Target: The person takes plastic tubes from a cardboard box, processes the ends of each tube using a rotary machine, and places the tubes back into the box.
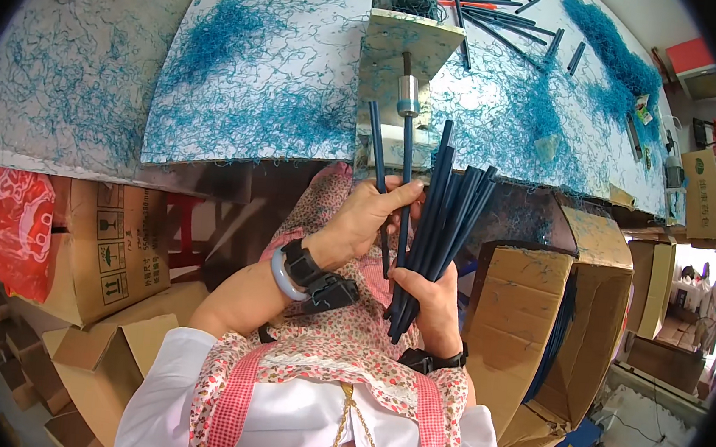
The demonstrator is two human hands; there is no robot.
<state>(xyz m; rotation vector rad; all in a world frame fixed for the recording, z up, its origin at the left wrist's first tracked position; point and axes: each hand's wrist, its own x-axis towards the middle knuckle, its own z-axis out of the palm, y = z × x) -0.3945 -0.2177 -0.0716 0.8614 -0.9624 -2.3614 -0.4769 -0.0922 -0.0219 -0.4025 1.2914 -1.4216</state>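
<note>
My right hand (429,302) is closed round a bundle of dark blue rods (453,206), which fan out upward. My left hand (372,212) pinches a single dark blue rod (408,155) between thumb and fingers. The upper end of that rod is at the silver metal chuck (408,96), and its lower part passes close to my right thumb. A second loose rod (376,140) sticks up from the left hand, tilted left. The chuck sits on a dark shaft below a wooden block (413,37).
Blue curly shavings (221,37) cover the white tabletop (324,29). More dark rods (503,23) lie scattered at the far right. An open cardboard box (521,306) holding dark rods stands right of my lap. Left are a red plastic bag (4,227) and cardboard boxes (118,245).
</note>
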